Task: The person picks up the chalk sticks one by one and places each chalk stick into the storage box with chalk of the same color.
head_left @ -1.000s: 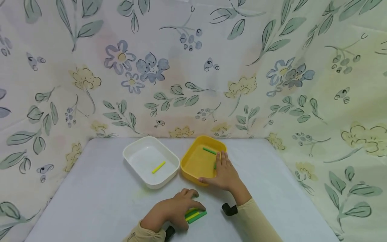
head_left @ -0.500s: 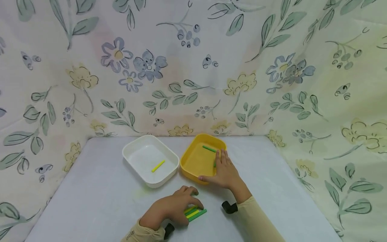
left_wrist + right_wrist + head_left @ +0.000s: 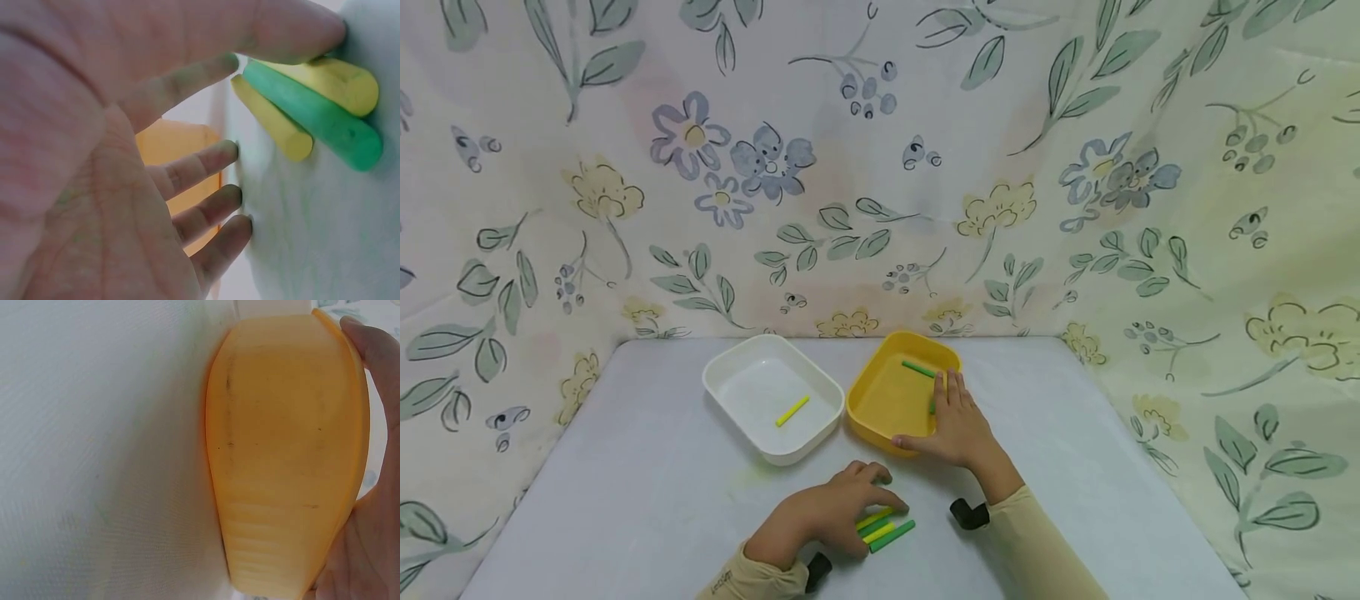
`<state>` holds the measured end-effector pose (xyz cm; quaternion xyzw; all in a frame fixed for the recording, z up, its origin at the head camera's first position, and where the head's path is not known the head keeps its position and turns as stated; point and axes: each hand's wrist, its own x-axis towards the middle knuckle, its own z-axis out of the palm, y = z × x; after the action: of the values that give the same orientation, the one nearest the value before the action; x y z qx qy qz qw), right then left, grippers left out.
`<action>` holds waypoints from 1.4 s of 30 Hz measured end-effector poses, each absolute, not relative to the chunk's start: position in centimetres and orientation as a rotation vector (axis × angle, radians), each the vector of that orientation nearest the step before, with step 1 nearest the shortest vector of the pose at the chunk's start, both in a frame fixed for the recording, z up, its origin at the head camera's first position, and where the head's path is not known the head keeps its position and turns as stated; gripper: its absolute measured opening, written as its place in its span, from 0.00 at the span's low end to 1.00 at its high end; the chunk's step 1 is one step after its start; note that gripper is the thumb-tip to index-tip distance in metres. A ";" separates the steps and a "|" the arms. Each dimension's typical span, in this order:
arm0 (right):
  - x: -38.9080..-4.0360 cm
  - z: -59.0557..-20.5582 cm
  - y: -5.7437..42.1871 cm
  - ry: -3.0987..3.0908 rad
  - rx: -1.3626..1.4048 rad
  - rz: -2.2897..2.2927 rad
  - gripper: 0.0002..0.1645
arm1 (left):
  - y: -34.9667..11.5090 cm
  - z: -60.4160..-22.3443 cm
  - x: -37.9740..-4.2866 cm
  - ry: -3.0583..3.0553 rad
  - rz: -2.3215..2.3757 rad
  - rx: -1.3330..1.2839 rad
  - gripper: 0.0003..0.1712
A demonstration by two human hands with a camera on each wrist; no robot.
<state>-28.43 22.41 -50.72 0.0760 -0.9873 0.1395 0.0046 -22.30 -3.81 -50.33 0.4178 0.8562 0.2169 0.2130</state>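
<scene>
My left hand (image 3: 835, 510) is low over a small row of yellow and green chalk sticks, its thumb and index finger spread about them. In the left wrist view the thumb (image 3: 294, 31) lies over a yellow chalk stick (image 3: 359, 87); a green chalk stick (image 3: 319, 115) and another yellow one (image 3: 272, 119) are beside it. Slightly apart at the right is another green chalk stick (image 3: 892, 536). My right hand (image 3: 958, 433) rests across a corner of the yellow tray (image 3: 872, 400), fingers straight over its right rim and thumb at the near rim.
Left of the yellow tray stands a white tray (image 3: 737, 367) with one yellow chalk stick (image 3: 793, 411) in it. Inside the yellow tray lie a green chalk stick (image 3: 917, 368) and another green piece partly behind the right fingers. A floral cloth (image 3: 880, 167) hangs behind the table.
The rightmost green chalk stick has shifted a little right, away from the row, and the left index finger has straightened slightly. The right hand keeps its place on the yellow tray.
</scene>
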 end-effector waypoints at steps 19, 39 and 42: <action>-28.2 -50.8 22.3 -3.104 0.219 0.471 0.91 | -2.9 -50.5 -21.8 2.347 0.540 1.171 0.50; -28.4 -50.7 22.3 -3.101 0.233 0.432 0.90 | -1.6 -50.1 -22.5 2.369 0.466 1.116 0.44; -28.3 -50.6 22.2 -3.097 0.231 0.440 0.90 | -1.6 -50.2 -22.5 2.380 0.471 1.116 0.43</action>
<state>-28.30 22.23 -50.60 0.0737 -0.9874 0.1402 0.0026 -22.54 -1.60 -50.16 0.4063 0.8666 0.1716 0.2333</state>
